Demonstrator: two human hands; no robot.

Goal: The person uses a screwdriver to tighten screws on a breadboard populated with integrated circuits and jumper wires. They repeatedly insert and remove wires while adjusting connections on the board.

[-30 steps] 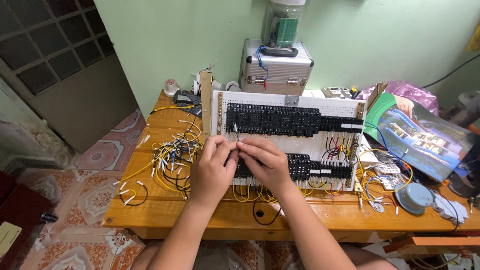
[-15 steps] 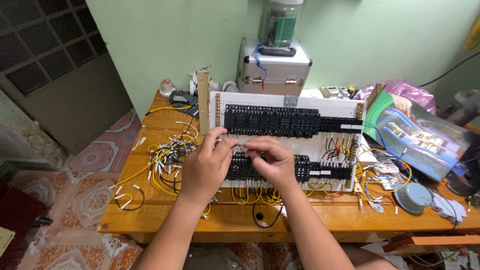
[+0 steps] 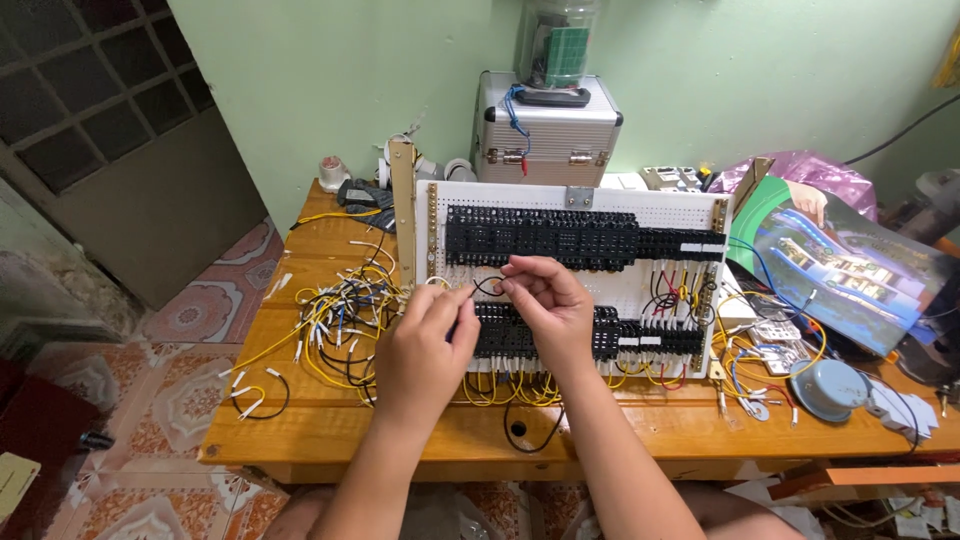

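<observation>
The left hand and the right hand are both pinched shut on 1 short black wire, which bends into a small loop between them, just in front of the white board. The wire looks very light, thin and floppy, so it likely bends any way it is pushed and could slip from the fingers. The best places to hold it seem to be close to each end, where the 2 hands grip it now. Behind the hands run 2 rows of black blocks on the board. To the left of the left hand lies a heap of loose wires on the wooden table. The wire's tips are hidden by the fingertips, and the blocks right behind the hands are covered, so I cannot tell if an end is plugged in.
</observation>
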